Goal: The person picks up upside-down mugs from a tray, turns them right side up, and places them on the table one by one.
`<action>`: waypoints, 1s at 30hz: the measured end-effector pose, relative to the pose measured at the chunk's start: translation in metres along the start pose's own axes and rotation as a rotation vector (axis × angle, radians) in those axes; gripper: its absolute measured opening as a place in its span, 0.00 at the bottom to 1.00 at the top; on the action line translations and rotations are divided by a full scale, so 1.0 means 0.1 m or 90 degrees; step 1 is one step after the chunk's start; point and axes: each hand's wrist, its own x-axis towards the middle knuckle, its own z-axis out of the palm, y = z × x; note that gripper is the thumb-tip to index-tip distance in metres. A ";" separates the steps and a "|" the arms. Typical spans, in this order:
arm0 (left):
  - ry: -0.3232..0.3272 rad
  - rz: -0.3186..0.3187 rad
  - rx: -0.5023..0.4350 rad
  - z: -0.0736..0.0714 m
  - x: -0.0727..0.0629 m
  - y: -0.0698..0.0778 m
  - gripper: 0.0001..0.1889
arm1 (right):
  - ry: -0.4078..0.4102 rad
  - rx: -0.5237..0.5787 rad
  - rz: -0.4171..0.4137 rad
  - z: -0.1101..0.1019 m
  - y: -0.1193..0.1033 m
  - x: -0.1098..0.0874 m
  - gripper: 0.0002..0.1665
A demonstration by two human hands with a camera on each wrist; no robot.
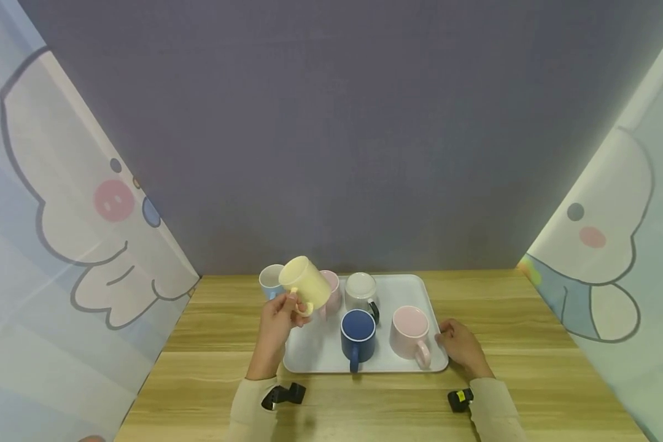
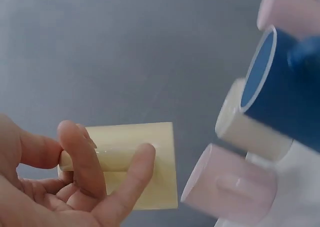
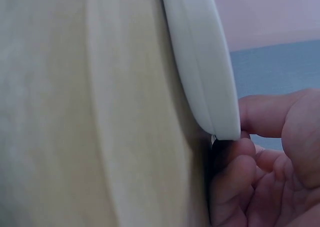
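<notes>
My left hand (image 1: 276, 322) holds a pale yellow mug (image 1: 306, 283) by its handle, raised and tilted over the left part of a white tray (image 1: 320, 359). In the left wrist view, fingers curl around the handle of the yellow mug (image 2: 162, 137). At the tray's right edge, my right hand (image 1: 461, 345) pinches the rim, thumb above and curled fingers below, as the right wrist view shows on the tray wall (image 3: 205, 72). A pink mug (image 1: 333, 298) stands just behind the yellow one, partly hidden by it. Nearby is a light blue mug (image 1: 269, 279).
On the tray also stand a white mug (image 1: 361, 294) with a black handle, a navy mug (image 1: 358, 341) and a second pink mug (image 1: 407, 336). The wooden table (image 1: 210, 344) meets a grey wall (image 1: 331, 153) behind, with cartoon-printed cloth (image 1: 88, 153) at both sides.
</notes>
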 end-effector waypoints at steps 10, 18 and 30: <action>-0.091 -0.067 -0.288 -0.01 -0.02 -0.06 0.12 | 0.002 0.012 -0.003 0.01 0.02 0.01 0.19; -0.099 -0.107 -0.444 0.08 -0.06 -0.06 0.18 | 0.007 0.010 -0.002 0.02 0.02 0.01 0.18; -0.053 -0.120 -0.517 0.16 -0.04 -0.06 0.17 | 0.014 0.008 -0.007 0.03 0.02 0.01 0.17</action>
